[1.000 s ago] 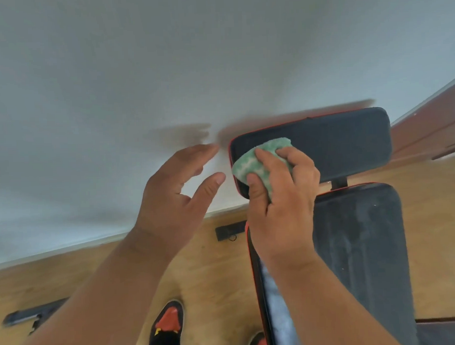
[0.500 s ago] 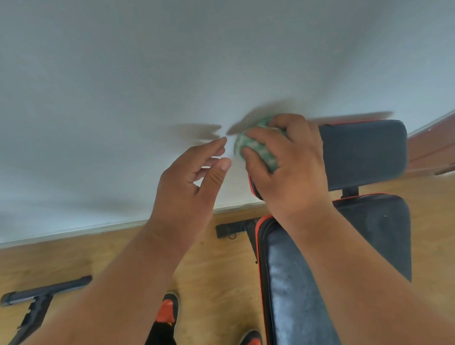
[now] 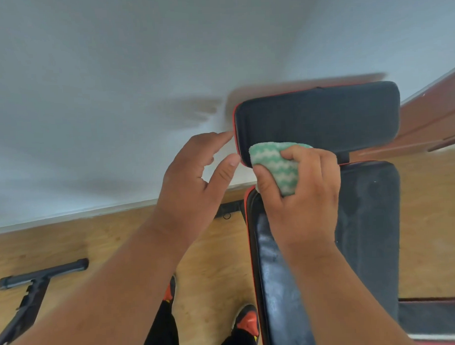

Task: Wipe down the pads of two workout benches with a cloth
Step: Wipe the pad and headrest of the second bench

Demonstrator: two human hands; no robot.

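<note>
Cloth [image 3: 278, 168], bunched in the clenched right hand [image 3: 303, 195], presses the headrest pad's [image 3: 320, 117] near-left corner above the back pad [image 3: 370, 219]; the left hand [image 3: 193, 184] hovers beside it, loose and empty, likely ready to steady the pad.

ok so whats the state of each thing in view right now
cloth: bunched, gripped, against headrest pad's lower left corner
right hand: grips the cloth
left hand: open, holding nothing, beside the pad
headrest pad: raised, tilted
back pad: streaky sheen on its surface
</note>
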